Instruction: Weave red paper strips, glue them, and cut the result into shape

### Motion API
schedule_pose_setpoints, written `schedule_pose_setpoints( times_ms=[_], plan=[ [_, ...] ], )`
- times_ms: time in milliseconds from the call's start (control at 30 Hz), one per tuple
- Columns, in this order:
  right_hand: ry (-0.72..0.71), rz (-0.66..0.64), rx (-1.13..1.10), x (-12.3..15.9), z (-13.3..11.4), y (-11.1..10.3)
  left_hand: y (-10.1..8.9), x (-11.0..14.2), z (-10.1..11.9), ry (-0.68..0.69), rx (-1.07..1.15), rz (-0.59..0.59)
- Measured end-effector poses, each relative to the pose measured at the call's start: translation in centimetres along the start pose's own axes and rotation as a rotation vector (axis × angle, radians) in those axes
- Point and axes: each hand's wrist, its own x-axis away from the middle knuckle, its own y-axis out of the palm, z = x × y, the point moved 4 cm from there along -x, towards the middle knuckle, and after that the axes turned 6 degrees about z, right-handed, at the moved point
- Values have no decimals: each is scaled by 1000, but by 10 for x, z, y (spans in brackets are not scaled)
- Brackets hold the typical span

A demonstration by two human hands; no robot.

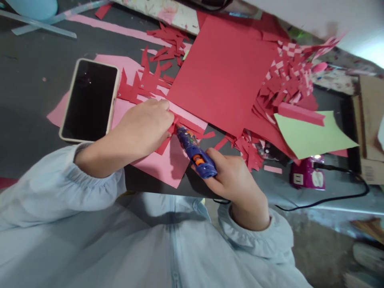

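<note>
Two hands were at work near the middle of the tabletop (27, 92), where I saw the left hand (147, 126) pinching a red paper piece (176, 120) and the right hand (237, 176) wrapped around a blue glue gun (196, 154). A slip of that grip could have burned the left fingertips, so close to the nozzle, or smeared glue onto the pink paper (168, 164) beneath. I counted one glue gun, one phone (90, 100) left, one green sheet (315, 132) right, and two translucent sticks (57, 31) far left.
</note>
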Motion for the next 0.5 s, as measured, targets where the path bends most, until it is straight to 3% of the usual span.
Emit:
schedule_pose_setpoints(
  times_ms=[267, 500],
  plan=[
    [104, -17, -62, -2, 2, -3, 1, 0, -1, 2, 59, 17],
    [428, -41, -512, 10, 25, 1, 1, 0, -1, -32, 116, 7]
  ],
)
